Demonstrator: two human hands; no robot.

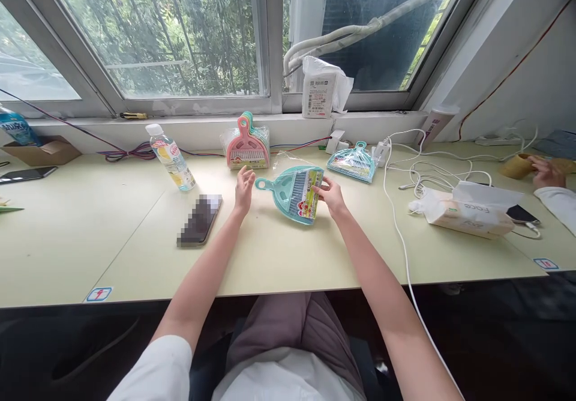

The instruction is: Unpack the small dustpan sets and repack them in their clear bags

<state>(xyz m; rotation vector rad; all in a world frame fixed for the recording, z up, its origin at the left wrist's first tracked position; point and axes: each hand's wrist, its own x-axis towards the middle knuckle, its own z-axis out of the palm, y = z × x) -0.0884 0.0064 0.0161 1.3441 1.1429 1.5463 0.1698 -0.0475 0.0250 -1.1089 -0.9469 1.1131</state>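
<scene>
**dustpan_nerd:** ok so what's each hand up to, and where's the pan?

**deskwatcher:** The right fingers (pixel 326 193) are closed on the wide edge of a mint-green plastic dustpan with a grey-bristled brush (pixel 284 195) tucked in it, right by its yellow printed paper label (pixel 310 194). The left fingers (pixel 245 179) are loosely curled, partly open with nothing in them, just beside the looped handle. The pan sits between the two, over the pale yellow-green surface (pixel 279 263), can't tell if it's touching

**dustpan_nerd:** anything else nearby?

**deskwatcher:** Beyond the left fingers there's a pink and green stack of plastic dustpans in clear wrap (pixel 247 149). Past the right ones, a light-blue plastic dustpan set (pixel 351 162). Left of the left fingers, a clear plastic bottle with a white cap (pixel 171 158), and nearer the body a dark flat phone (pixel 204 218)

**dustpan_nerd:** how would it handle?

**deskwatcher:** Light and fairly stiff I'd guess, thin edge might flex, bristles soft, glossy bits maybe a bit slippery. Best holds are the looped handle or the rim, without squashing bristles or creasing the label
</scene>
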